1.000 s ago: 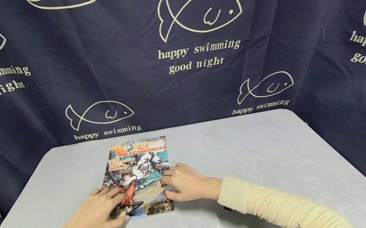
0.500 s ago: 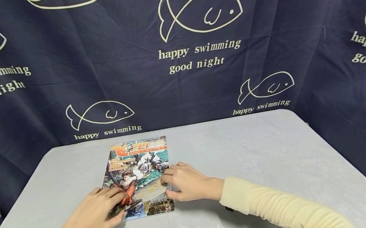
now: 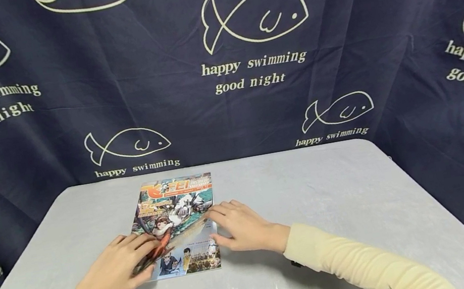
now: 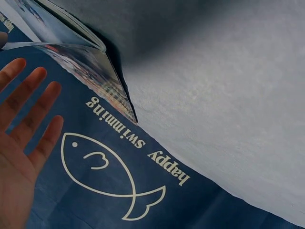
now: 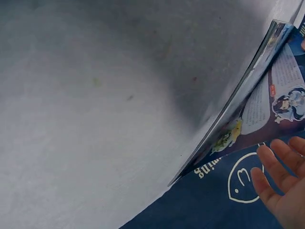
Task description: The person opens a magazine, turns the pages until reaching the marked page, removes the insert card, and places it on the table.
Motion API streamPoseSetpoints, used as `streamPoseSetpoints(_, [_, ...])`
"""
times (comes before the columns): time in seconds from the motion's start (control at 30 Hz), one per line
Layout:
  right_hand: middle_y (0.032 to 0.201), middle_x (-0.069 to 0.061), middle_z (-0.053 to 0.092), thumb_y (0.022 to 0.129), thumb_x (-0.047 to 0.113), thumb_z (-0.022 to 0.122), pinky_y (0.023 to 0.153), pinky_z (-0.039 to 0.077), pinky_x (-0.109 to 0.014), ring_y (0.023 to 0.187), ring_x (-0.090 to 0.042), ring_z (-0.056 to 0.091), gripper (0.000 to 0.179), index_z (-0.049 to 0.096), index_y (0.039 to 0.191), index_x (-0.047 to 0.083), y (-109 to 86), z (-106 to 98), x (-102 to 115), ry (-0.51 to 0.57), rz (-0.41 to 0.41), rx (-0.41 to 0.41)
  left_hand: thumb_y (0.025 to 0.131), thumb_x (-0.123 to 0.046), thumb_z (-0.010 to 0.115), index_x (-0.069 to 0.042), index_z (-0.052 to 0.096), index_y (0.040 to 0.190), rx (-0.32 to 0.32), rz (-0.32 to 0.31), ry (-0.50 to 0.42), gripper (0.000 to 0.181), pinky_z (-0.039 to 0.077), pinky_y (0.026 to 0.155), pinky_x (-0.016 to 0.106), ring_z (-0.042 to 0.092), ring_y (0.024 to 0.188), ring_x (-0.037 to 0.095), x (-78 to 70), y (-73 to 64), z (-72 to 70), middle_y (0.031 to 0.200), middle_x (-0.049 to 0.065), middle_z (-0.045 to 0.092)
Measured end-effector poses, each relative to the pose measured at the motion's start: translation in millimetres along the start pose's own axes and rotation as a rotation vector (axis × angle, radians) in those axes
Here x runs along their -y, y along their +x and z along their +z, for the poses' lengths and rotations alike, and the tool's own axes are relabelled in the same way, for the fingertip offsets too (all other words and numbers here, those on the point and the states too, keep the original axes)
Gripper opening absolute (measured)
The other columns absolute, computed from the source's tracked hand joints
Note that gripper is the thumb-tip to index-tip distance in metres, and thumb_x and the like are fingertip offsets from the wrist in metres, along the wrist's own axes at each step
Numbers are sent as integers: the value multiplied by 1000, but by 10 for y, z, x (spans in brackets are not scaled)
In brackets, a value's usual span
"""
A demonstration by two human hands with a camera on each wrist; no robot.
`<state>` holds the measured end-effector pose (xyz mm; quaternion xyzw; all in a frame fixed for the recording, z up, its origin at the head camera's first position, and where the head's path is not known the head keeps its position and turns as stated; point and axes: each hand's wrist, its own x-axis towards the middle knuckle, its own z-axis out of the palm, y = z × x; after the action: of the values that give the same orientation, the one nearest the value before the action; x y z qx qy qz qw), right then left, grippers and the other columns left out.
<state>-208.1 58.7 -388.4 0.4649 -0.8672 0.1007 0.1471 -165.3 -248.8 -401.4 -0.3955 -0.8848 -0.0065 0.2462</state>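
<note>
A magazine (image 3: 181, 224) with a colourful cartoon cover lies on the left half of the grey table. Its cover bows up toward the lower left, where a dark gap shows under it. My left hand (image 3: 116, 266) rests over the lower left edge; in the left wrist view its fingers are spread beside a raised sheet (image 4: 52, 45). At the opposite edge, my right hand (image 3: 246, 226) touches the cover with its fingertips, thumb apart from them. In the right wrist view, its fingers extend beside a page (image 5: 267, 100) with text and a cartoon figure.
The grey table (image 3: 313, 192) runs out to the right of the magazine. Behind it hangs a dark blue cloth (image 3: 264, 118) printed with white fish and lettering, which also wraps both sides.
My left hand has drawn slightly left and my right hand slightly right. More of the pictures at the magazine's bottom now show, with pale area and purple text above them.
</note>
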Motion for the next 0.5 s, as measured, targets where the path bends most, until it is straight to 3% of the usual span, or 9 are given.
streamPoseSetpoints(0.27, [120,-1,58,89,33,51,92,44,-31,107,-14,55,46,46,128,10,-25,6,-31,22,11,-42,68,-35,69,-11,64,107,-13,-16,9,47,46,78,40,59,93,21,34,-12,-58,103,0,64])
streamPoseSetpoints(0.5, [123,-1,57,90,37,48,95,43,-38,111,-16,53,46,47,128,11,-42,46,-22,-8,25,26,67,-35,70,-12,62,112,-40,-20,14,51,45,80,40,57,95,21,62,-14,-99,106,1,62])
